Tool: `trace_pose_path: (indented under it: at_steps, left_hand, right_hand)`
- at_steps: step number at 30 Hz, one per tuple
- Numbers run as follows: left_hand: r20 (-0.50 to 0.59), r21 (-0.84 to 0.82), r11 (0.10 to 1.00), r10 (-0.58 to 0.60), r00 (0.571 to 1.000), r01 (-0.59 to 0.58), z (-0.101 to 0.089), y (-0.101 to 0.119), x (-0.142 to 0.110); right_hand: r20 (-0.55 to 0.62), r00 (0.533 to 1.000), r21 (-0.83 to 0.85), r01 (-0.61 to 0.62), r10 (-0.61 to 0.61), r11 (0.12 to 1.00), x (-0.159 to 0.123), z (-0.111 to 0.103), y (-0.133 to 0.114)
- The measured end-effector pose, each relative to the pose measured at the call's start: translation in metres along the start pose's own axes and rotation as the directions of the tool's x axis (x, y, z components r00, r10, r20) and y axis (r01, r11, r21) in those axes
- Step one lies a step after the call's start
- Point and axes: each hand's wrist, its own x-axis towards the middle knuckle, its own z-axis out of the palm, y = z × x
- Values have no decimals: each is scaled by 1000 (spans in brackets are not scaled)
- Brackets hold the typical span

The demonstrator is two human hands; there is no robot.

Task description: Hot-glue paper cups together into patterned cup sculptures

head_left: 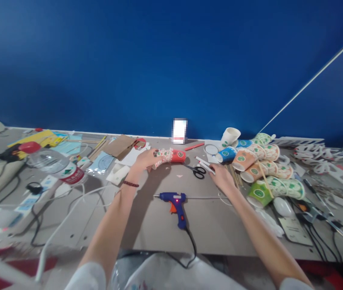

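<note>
Head view, left hand: fingers curled partway open around the patterned end of red-and-white paper cups, lying sideways on the counter beyond the glue gun.
Right hand: fingers nearly together on a white strip, beside the scissors.
Cup pile: blue, orange, green; contents unclear.
Bottle: clear, red cap; fill level unclear.

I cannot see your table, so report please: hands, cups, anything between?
Left hand holding red cups. Right hand at white sticks. Scissors between; glue gun in front.
</note>
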Motion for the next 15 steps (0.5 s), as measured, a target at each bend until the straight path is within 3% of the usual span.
trace_pose_path:
  at_steps: [4, 8, 10, 12, 15]
  left_hand:
    - [-16, -95, 995, -18, 1000, 16, -1, 0, -2]
    - [-141, -241, 970, -12, 990, -22, 1, -3, -9]
    - [-211, -333, 942, -40, 977, -33, 4, -5, -13]
    - [-256, -467, 884, -105, 961, -28, 8, -6, -17]
    - [-272, -715, 698, -235, 933, -33, 12, -5, -20]
  right_hand:
    - [-83, 997, 5, 3, -2, 1000, -21, -16, -18]
    - [-198, 980, 215, 39, 4, 976, -67, -26, -49]
    - [-137, 991, 289, 49, -10, 956, -93, -23, -65]
    - [11, 1000, 309, -6, 3, 951, -115, -15, -78]
    - [179, 984, 292, -67, 14, 954, -133, 0, -90]
